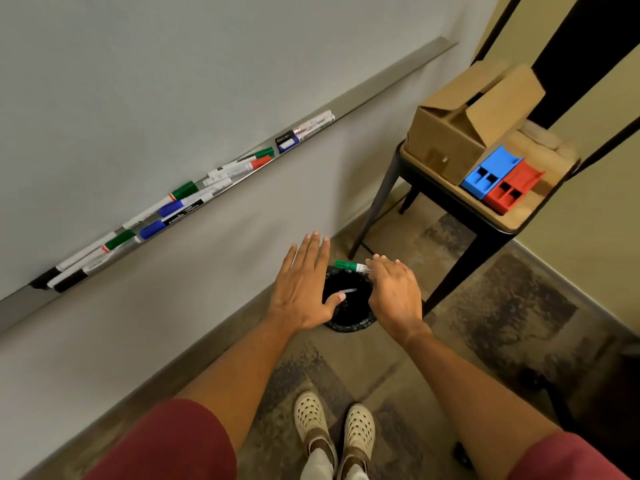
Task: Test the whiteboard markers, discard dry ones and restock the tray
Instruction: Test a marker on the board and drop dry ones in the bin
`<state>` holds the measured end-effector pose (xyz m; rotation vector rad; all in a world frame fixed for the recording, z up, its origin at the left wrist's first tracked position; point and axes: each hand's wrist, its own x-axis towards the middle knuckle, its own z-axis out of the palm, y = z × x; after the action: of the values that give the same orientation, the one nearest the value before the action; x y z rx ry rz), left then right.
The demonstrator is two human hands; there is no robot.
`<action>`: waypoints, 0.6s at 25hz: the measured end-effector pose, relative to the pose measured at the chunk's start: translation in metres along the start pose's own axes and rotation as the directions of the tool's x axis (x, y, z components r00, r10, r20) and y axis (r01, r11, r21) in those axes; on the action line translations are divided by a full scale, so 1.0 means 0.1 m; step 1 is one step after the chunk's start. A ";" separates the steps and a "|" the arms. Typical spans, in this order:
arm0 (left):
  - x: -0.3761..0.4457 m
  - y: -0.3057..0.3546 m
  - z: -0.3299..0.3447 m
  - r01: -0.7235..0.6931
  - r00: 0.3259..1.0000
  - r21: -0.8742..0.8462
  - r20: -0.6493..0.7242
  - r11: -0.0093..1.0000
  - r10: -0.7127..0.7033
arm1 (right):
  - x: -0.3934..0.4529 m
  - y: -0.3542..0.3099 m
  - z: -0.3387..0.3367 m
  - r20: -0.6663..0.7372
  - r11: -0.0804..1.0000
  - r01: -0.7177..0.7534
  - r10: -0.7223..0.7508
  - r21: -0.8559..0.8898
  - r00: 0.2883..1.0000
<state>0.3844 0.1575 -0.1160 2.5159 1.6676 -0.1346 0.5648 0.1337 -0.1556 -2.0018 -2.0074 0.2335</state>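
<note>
Green-capped marker (353,266) up front, held level over the far rim of the black bin (349,323) on the floor. The right hand (394,292) has it, fingers curled over the white barrel, cap end poking out to the left. Exactly how the fingertips pinch it can't be seen from above, but the marker sits under those bent fingers. Down inside the bin, a pale marker-like stick (348,291) lies on the dark liner.

Left hand (303,285) hovers flat just left of the bin's mouth, fingers straight and spread, thumb reaching over the opening, holding nothing.

Up on the left, the whiteboard (138,64) with its long metal tray (381,88) running from near left to far right. Plenty of markers lying in it: black-capped ones (65,277) at the near end, then a green cap (119,240), two blue-capped markers (162,216), another green cap (183,190), then a green and red pair (258,159) farther along. Beyond those sits a small eraser (287,141) with a white marker (315,121) just past it.

Far right, a dark-legged side table (450,202) carries an open cardboard box (467,123), and touching beside it a blue holder (490,173) and a red holder (512,190), side by side. Cream clogs (332,424) on patterned carpet at the near edge.
</note>
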 end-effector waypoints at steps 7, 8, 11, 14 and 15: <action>0.08 -0.17 0.60 -0.006 0.993 -0.009 0.115 1.000 0.007 | -0.02 0.11 0.65 0.154 0.997 -0.074 0.075 -0.009 0.985; 0.09 -0.19 0.66 -0.005 0.992 -0.012 0.125 1.000 0.007 | -0.02 0.12 0.70 0.169 0.996 -0.084 0.084 -0.008 0.982; 0.12 -0.25 0.79 0.000 0.989 -0.021 0.150 1.000 0.003 | 0.01 0.15 0.84 0.190 0.995 -0.104 0.103 -0.005 0.976; 0.15 -0.30 0.86 0.012 0.986 -0.023 0.165 1.000 -0.008 | 0.11 0.16 0.95 0.197 0.994 -0.113 0.111 0.001 0.974; 0.16 -0.32 0.88 0.011 0.986 -0.020 0.167 1.000 -0.008 | 0.15 0.17 0.98 0.207 0.993 -0.114 0.111 0.002 0.972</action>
<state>0.3608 0.1713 -0.2068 2.4078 1.6073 -0.3179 0.5501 0.1582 -0.2518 -2.1642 -2.0051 0.4989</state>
